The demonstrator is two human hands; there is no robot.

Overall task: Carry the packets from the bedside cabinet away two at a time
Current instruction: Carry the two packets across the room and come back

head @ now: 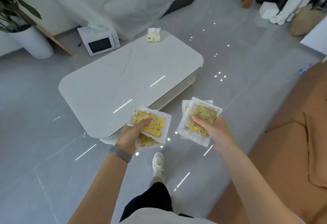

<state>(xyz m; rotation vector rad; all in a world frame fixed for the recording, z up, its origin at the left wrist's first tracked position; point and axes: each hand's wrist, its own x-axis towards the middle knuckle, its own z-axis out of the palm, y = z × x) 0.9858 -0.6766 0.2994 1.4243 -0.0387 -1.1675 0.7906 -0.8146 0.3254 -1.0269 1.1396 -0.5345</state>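
My left hand (pixel 131 136) grips a small stack of clear packets with yellow patterned inserts (pixel 155 126), thumb on top. My right hand (pixel 215 131) holds a second stack of the same yellow packets (pixel 200 116), thumb pressed on the upper one. Both stacks look like two packets each, fanned slightly. The hands hover just past the near end of a white rounded coffee table (pixel 123 84). The bedside cabinet is not in view.
A tissue pack (pixel 153 35) stands at the table's far end. A white microwave (pixel 100 42) and a white plant pot (pixel 33 42) sit on the floor at left. A tan sofa (pixel 292 144) runs along the right. My white shoe (pixel 158 163) steps on glossy grey tiles.
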